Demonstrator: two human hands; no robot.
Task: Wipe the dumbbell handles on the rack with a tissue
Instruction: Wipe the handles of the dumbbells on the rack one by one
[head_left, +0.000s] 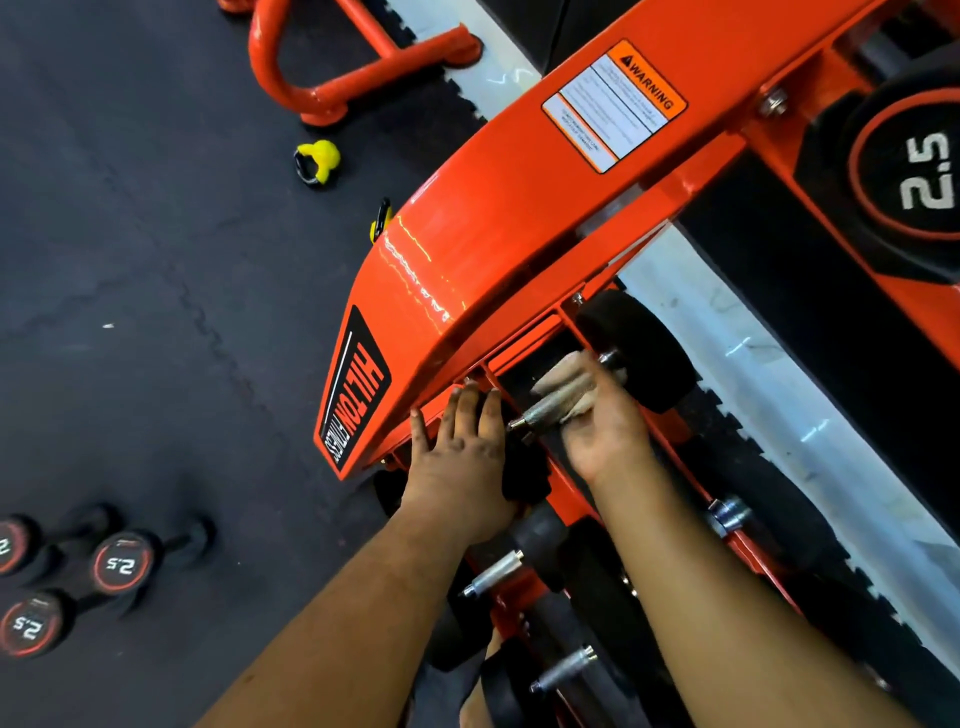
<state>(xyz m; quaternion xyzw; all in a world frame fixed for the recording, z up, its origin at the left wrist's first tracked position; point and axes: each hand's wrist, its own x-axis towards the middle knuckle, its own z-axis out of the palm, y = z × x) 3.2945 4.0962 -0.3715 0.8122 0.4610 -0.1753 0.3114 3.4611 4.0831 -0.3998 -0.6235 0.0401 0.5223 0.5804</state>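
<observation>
**Dumbbell handle under the tissue, mid-wipe at the rack's end**

The dumbbell handle (545, 411) lay across the lower tier of the orange rack (498, 218), close to its end plate with the brand label, its knurled steel poking out toward the front rail. I had my right hand (597, 421) wrapped over it, fingers curled round the tissue (563, 384) so the cloth-like wad was clamped against the bar. The black head (644, 353) of that dumbbell sat just beyond my knuckles at the rack's back edge. My left hand (462, 457) lay flat, fingers straight, pressing on the near head and the rail to steady things.

I judged this as the wiping step itself, on the endmost handle. Next would call for sliding or twisting the tissue along the bar, then shifting to the two bare handles (493, 571) nearer me on the same tier. Loose 2.5 dumbbells (122, 566) stood on the floor (156, 260) well apart, with a yellow kettlebell (318, 161) further off.
</observation>
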